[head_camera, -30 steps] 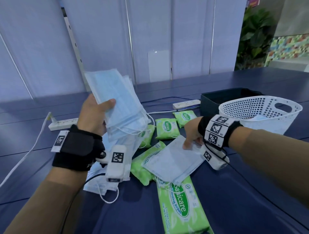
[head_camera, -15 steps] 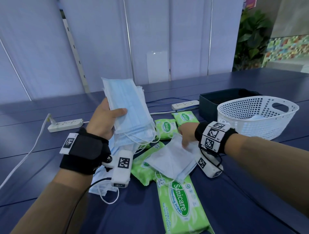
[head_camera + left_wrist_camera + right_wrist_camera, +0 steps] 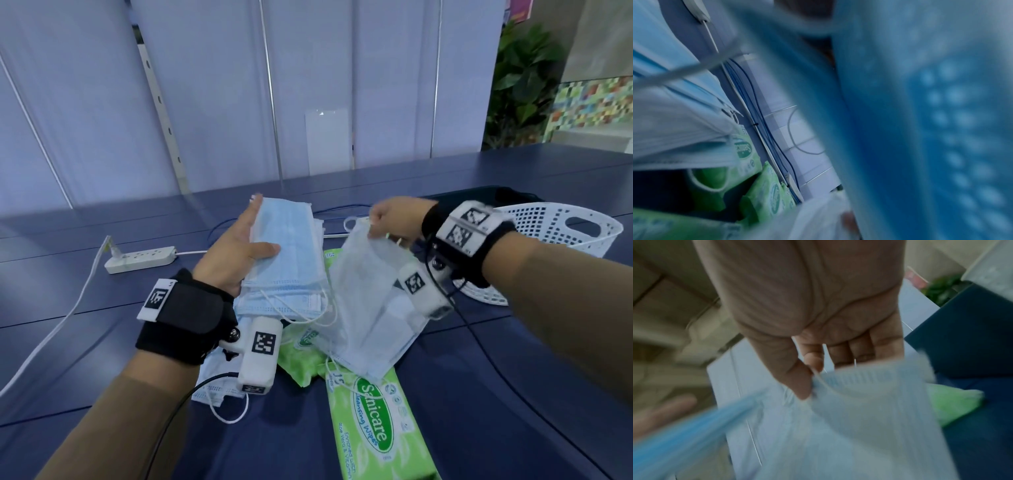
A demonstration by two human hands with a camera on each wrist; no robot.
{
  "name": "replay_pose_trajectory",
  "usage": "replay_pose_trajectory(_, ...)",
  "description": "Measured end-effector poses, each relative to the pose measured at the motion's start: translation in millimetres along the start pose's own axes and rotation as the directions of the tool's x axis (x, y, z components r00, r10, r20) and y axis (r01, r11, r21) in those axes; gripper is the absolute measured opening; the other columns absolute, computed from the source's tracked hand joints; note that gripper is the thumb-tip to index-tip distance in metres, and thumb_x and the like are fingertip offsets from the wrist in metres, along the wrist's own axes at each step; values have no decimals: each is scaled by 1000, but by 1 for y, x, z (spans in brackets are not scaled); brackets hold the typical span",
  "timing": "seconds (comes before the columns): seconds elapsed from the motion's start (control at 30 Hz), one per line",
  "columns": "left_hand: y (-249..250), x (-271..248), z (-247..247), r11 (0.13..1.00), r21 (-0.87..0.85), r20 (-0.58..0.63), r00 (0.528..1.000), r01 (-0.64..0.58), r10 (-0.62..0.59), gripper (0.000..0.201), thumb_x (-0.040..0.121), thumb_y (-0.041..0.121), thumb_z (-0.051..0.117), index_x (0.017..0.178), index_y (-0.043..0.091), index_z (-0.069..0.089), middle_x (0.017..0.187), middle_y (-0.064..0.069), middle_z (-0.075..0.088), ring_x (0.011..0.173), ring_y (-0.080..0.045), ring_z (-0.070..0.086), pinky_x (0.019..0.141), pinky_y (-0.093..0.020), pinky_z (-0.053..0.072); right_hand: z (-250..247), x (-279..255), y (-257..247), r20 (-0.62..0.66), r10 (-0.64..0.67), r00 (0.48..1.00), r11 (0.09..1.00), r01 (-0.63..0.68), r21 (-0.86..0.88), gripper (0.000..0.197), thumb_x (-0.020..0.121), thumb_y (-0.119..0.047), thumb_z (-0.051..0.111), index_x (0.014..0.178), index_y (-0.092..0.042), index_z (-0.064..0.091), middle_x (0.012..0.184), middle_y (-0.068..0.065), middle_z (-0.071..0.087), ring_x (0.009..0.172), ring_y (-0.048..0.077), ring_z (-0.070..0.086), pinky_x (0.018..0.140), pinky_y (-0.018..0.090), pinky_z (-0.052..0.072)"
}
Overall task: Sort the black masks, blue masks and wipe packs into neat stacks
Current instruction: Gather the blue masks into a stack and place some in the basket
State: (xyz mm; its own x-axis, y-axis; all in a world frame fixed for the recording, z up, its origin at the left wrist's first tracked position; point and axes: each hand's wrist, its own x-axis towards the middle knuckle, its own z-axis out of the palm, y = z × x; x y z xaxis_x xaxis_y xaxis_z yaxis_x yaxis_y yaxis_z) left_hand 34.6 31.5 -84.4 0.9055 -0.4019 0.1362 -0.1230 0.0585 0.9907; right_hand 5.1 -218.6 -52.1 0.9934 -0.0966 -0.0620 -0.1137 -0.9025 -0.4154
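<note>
My left hand (image 3: 239, 250) holds a bundle of blue masks (image 3: 287, 253) above the table, thumb across the top mask, fingers behind. My right hand (image 3: 394, 222) pinches the top edge of several pale blue masks (image 3: 370, 308) that hang down, lifted off the pile; the wrist view shows thumb and forefinger nipping the masks (image 3: 869, 410). Green wipe packs lie beneath: a large pack (image 3: 373, 435) nearest me, another (image 3: 301, 356) partly under the masks, more packs (image 3: 766, 198) in the left wrist view. One more blue mask (image 3: 212, 390) lies under my left wrist. No black masks show.
A white mesh basket (image 3: 555, 233) stands at the right, with a dark box (image 3: 479, 197) behind it. A white power strip (image 3: 140, 260) and its cable lie at the left on the dark blue table (image 3: 513, 394). Blue cables (image 3: 764, 129) run along the far side.
My right hand has picked the pale masks up off the wipe packs and raised them toward the left hand. The left hand's bundle has lowered and moved right.
</note>
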Motion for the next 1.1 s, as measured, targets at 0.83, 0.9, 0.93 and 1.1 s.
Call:
replay_pose_trajectory(0.83, -18, 2, 14, 999, -34, -105, 994, 23, -26, 15, 88, -7, 51, 90, -2, 64, 77, -11, 70, 67, -23, 67, 68, -34, 52, 52, -68, -59, -95, -594, 799, 780, 601, 175, 16, 87, -30, 63, 83, -17, 55, 92, -2, 64, 89, 13, 59, 74, 24, 45)
replay_pose_trajectory(0.9, -19, 4, 10, 998, -60, -160, 987, -9, -1, 22, 87, -9, 52, 102, 1, 64, 91, -8, 72, 80, -23, 69, 78, -36, 55, 36, -48, -41, -199, -426, 883, 850, 466, 248, 18, 87, -29, 63, 79, -17, 53, 84, -1, 62, 77, 15, 57, 67, 25, 44)
replay_pose_trajectory(0.93, -18, 5, 9, 997, -81, -180, 984, -17, 2, 24, 87, -8, 52, 105, 3, 63, 91, -4, 72, 80, -19, 70, 77, -34, 56, 28, -38, -30, -203, -349, 915, 900, 388, 198, 19, 87, -29, 63, 77, -18, 51, 82, -1, 60, 75, 16, 55, 66, 26, 42)
replay_pose_trajectory(1.1, -14, 3, 13, 988, -154, -155, 987, 13, -38, 27, 90, -8, 49, 112, 3, 59, 101, -6, 68, 83, -19, 68, 77, -33, 56, 28, -7, 28, 99, 29, 995, 891, 19, -454, 28, 83, -36, 64, 86, -8, 61, 83, 7, 63, 77, 24, 60, 68, 29, 45)
